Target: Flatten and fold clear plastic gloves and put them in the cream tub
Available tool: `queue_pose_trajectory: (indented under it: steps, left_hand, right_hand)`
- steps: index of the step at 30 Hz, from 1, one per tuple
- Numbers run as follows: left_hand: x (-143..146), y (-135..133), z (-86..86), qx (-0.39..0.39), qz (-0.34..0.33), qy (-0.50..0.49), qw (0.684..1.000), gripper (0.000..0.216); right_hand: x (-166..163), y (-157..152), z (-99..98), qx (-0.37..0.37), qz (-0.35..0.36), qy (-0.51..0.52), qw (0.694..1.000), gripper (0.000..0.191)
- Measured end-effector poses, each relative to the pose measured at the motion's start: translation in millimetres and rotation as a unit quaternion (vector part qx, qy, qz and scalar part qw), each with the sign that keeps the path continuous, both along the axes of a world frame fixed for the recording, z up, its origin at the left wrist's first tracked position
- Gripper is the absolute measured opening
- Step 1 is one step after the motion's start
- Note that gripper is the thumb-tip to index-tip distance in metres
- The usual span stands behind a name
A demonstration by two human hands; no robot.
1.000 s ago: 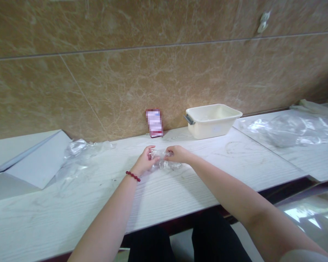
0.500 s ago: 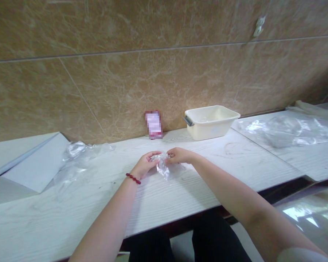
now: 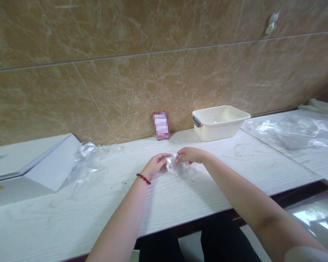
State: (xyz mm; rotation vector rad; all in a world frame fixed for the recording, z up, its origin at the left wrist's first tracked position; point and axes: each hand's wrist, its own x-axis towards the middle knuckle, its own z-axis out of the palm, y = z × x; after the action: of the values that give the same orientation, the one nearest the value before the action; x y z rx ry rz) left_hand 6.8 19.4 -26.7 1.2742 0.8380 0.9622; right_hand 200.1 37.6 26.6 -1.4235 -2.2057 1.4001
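A small clear plastic bag hangs crumpled between both of my hands, just above the white wood-grain table. My left hand, with a red bead bracelet on its wrist, pinches the bag's left edge. From the other side my right hand pinches the bag's top right edge. What the bag holds cannot be made out.
A cream plastic tub with a grey handle stands at the back by the marble wall. A small red and white card leans on the wall. Crumpled clear plastic lies left, beside a white box. More clear plastic lies right.
The bag has been turned and bunched between my fingers; earlier it lay spread on the table. Both hands stay together on it. The camera has shifted a little to the left.
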Motion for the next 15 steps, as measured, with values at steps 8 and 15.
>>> queue_pose_trajectory:
  steps: [8, 15]
  left_hand:
    - [1.5, 1.6, 3.8, -0.047, 0.05, -0.064, 0.996, 0.027]
    - [3.3, 2.7, 3.2, -0.05, 0.076, -0.083, 0.992, 0.028]
  right_hand:
    - [-6.9, -0.1, -11.7, -0.069, -0.043, 0.098, 0.992, 0.019]
    - [-13.5, -6.4, -15.5, -0.156, -0.045, 0.196, 0.967, 0.014]
